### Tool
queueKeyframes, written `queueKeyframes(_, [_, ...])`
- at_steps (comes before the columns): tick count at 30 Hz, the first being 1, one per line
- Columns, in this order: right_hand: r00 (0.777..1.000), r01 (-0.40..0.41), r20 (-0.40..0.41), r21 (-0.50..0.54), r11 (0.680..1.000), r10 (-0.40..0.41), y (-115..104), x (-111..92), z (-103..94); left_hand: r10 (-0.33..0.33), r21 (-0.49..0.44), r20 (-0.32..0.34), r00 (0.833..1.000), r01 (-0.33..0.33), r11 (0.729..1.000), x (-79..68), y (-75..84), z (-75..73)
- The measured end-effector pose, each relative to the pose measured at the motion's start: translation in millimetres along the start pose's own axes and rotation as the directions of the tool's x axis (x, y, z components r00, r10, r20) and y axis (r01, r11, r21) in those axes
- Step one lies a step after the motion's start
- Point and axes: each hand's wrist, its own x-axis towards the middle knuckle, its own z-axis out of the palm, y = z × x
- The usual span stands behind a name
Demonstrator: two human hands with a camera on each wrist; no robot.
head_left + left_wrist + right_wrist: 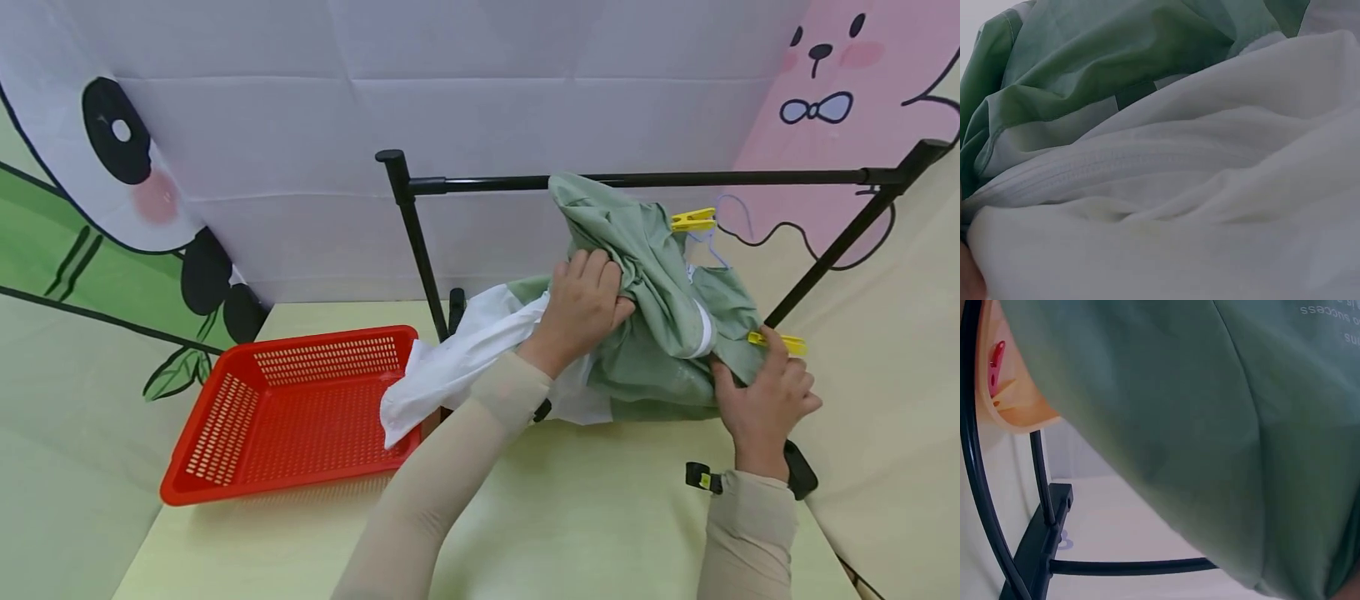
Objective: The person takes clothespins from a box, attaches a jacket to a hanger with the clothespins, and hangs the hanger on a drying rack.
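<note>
A green-and-white jacket [652,308] hangs bunched at the black rack, its white part trailing left onto a red basket's edge. My left hand [585,300] grips a bunch of the green cloth near the middle, fingers curled into the folds. My right hand [768,404] holds the jacket's right edge between thumb and fingers, its fingertips beside a yellow clothespin [795,344]. Another yellow clothespin [693,220] sits higher, near a light blue hanger [711,243] partly hidden by the cloth. White cloth with a zipper [1085,169] fills much of the left wrist view.
The black rack [750,178] stands on the pale table [600,517], with its crossbar behind the jacket. The red basket [300,482] is at the left. In the right wrist view, a peach tray [1022,425] holds pink and yellow clothespins beside the rack's frame.
</note>
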Motion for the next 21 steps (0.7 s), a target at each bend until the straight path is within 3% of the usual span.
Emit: queueKeyframes(21, [0.989,-0.047,-0.143,0.018,0.999,0.049,11.9,2.9,-12.8,0.025,-0.024,0.022,0.999,-0.025,0.999,27.6,22.0,6.1])
